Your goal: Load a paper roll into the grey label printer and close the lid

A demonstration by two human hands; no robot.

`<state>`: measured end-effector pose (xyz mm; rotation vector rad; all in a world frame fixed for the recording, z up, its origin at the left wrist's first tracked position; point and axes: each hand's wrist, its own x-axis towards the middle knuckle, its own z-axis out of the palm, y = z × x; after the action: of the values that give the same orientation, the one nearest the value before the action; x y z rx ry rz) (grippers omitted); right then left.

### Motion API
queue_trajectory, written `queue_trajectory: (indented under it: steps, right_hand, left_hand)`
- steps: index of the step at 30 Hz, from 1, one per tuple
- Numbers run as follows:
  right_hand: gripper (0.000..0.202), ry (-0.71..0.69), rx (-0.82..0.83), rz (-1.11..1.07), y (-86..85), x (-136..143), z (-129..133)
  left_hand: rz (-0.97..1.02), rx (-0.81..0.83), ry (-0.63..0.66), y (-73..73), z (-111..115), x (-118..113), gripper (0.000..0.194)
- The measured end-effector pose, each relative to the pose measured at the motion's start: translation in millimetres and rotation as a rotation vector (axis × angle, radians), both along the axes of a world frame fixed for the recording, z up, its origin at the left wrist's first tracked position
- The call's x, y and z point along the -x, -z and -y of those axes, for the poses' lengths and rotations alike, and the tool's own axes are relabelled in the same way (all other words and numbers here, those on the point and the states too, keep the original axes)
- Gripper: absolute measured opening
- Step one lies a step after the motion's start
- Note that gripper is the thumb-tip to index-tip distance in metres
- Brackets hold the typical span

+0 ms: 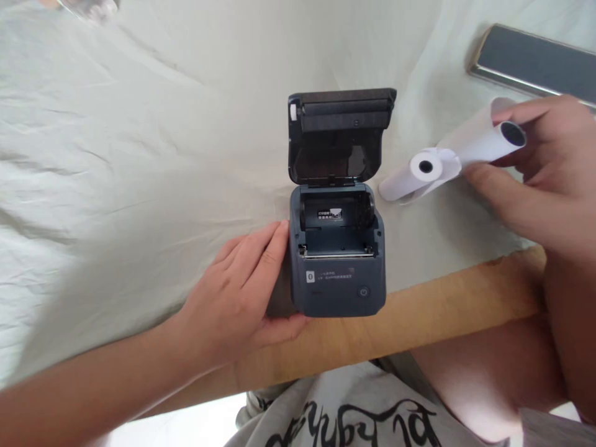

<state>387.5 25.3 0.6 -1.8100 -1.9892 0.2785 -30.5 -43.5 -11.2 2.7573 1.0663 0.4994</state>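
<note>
A dark blue label printer (339,282) stands near the table's front edge with its lid (342,139) raised. Its paper bay looks bare inside, apart from a small printed sticker. My left hand (246,282) rests against the printer's left side, fingers along it and thumb at its front bottom corner. To the right, my right hand (535,167) grips a white paper tube (484,146) with a dark inner face between thumb and fingers. A small white paper roll (405,180) with a black core hole touches the tube's lower left end, by loose paper.
A dark flat rectangular object with a shiny rim (540,62) lies at the upper right. Wrinkled pale green cloth (186,124) covers the table, whose wooden front edge (419,310) shows below. Something clear and shiny (95,7) is cut off at the top left.
</note>
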Motion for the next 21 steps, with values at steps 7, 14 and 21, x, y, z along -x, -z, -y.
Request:
queue_trajectory:
  steps: [7,14,21]
  right_hand:
    - [0.042,-0.043,-0.009,0.068,-3.2,10,8]
    - [0.05,-0.07,-0.037,0.188,-7.7,10,6]
    - [0.076,-0.059,0.015,-0.098,-4.5,15,12]
  left_hand:
    - [0.008,0.06,-0.017,0.8,0,4,0.105]
    - [0.018,0.019,-0.043,3.8,4,2,0.097]
    - [0.055,0.011,-0.095,8.0,6,0,0.089]
